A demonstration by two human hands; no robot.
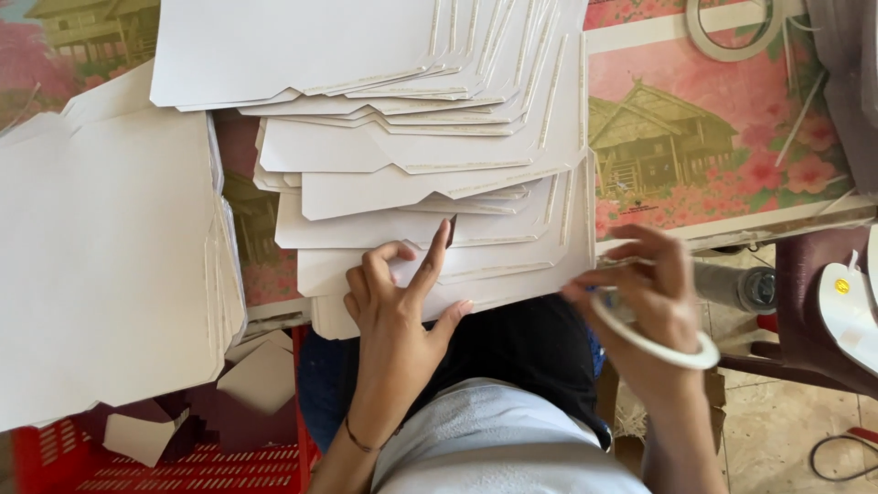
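Note:
My left hand [400, 295] rests flat on the nearest sheet of a fanned stack of white die-cut cardboard sheets [430, 174], index finger stretched along the sheet, the other fingers curled. My right hand [645, 293] hovers at the stack's right edge and holds a white roll of tape [651, 340], which hangs around the fingers. The hand is blurred. The sheets overlap like steps and run from the table's far side down to my lap.
A second pile of white cardboard [105, 265] lies at the left. A red plastic crate [183, 462] with cardboard scraps stands below it. The table has a pink pictured cover [732, 155]; another tape roll [732, 37] lies at its top right. A dark red chair [823, 302] stands at right.

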